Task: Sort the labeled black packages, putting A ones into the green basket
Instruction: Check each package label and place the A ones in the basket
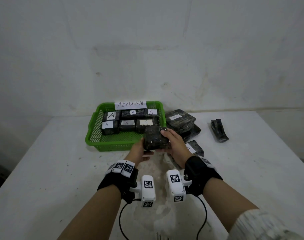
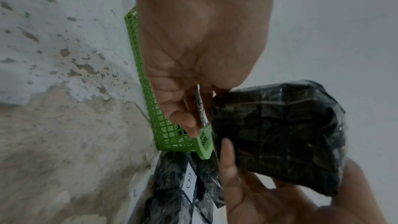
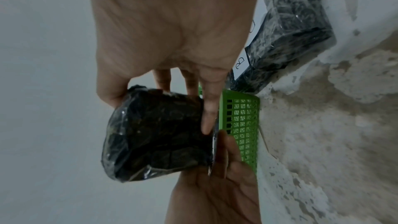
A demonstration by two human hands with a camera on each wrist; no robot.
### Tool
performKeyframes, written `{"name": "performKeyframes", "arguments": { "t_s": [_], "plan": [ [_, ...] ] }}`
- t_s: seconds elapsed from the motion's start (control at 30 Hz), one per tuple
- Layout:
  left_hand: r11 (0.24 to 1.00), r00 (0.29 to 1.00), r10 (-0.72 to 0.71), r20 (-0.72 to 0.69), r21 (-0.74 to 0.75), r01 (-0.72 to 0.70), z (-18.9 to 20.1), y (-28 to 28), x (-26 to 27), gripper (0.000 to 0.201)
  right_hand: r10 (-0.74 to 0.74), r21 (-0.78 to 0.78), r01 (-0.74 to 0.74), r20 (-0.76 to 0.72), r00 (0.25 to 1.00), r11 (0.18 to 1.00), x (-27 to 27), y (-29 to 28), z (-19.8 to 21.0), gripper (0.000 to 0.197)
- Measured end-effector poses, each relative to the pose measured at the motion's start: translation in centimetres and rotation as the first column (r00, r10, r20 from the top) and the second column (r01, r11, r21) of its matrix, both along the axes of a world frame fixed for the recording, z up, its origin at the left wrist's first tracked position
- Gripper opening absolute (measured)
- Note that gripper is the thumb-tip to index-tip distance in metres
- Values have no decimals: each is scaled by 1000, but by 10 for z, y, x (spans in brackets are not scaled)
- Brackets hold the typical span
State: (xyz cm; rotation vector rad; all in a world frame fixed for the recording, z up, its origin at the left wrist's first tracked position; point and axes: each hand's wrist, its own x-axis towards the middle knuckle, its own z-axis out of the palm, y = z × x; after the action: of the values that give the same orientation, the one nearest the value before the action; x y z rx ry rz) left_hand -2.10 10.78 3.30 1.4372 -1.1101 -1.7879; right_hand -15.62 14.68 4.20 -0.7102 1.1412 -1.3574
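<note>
Holding a squarish black package wrapped in crinkled clear film (image 1: 155,138) between both hands, the person keeps it raised just above the near right corner of the green perforated plastic basket (image 1: 95,135). The left hand (image 1: 139,153) supports it from below and from the left side with curled fingers; the right hand (image 1: 173,144) clasps its right side, thumb on the top edge. No label shows on the faces turned toward the cameras, so I judge the step in hand to be turning the package to find its letter. To do that well, the hands should roll it slowly, one hand bracing while the other shifts, since the film looks slick and loose at the seams.

Six black packages with white paper "A" labels (image 1: 127,121) lie in two rows at the far side of the basket, below a white paper sign reading "ABNORMAL" (image 1: 130,104). Free mesh floor remains along the basket's near side, the likely spot if the letter is A.

Toward the right edge of the white, paint-chipped bench (image 1: 44,170) lies a pile of film-wrapped black packages (image 1: 180,122), one marked "B" (image 3: 286,31), and a lone narrow package (image 1: 218,130) farther right.
</note>
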Motion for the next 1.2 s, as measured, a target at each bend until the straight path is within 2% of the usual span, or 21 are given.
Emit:
{"name": "performKeyframes", "arguments": {
  "t_s": [0.1, 0.2, 0.4, 0.47, 0.57, 0.73, 0.83, 0.9, 1.03, 1.13, 1.2],
  "plan": [
    [998, 997, 46, -59, -45, -49, 2, 0, 0, 31, -81, 29, 83, -61, 995, 996, -2, 1, -3, 25],
    [997, 994, -39, -105, -70, 32, 5, 1, -1, 32, -126, 39, 129, -76, 989, 991, -5, 2, -7, 22],
    [995, 990, -11, -139, -102, -3, 7, 2, -6, 21, -64, 51, 65, -16, 998, 997, -7, 4, -4, 14],
    [991, 993, -29, -117, -134, 13, 9, 3, -8, 18, -60, 50, 60, -11, 998, 997, -6, 5, -6, 19],
    [988, 993, -68, -100, -143, 54, 10, 4, -8, 21, -72, 47, 74, -46, 996, 996, -4, 6, -8, 32],
    [989, 989, -93, -113, -128, 79, 6, 5, -2, 26, -57, 66, 59, -23, 998, 996, -7, 5, -7, 27],
    [988, 992, -73, -104, -141, 57, 7, 4, -2, 25, -3, 66, 1, 37, 999, 998, -7, 7, -11, 13],
    [991, 993, -66, -99, -122, 54, 7, 3, -1, 27, 17, 62, -20, 50, 999, 998, -7, 7, -13, 14],
    [988, 987, -130, -95, -94, 121, 5, 7, 0, 37, 13, 54, -11, -42, 999, 998, -7, 6, -11, 23],
    [993, 991, -86, -102, -91, 77, 5, 6, -2, 35, 43, 49, -39, -81, 996, 998, -7, 6, -9, 30],
    [996, 994, 17, -108, -86, -26, 7, 4, -2, 38, 83, 66, -76, -115, 990, 995, -6, 7, -6, 32]
  ]
}}
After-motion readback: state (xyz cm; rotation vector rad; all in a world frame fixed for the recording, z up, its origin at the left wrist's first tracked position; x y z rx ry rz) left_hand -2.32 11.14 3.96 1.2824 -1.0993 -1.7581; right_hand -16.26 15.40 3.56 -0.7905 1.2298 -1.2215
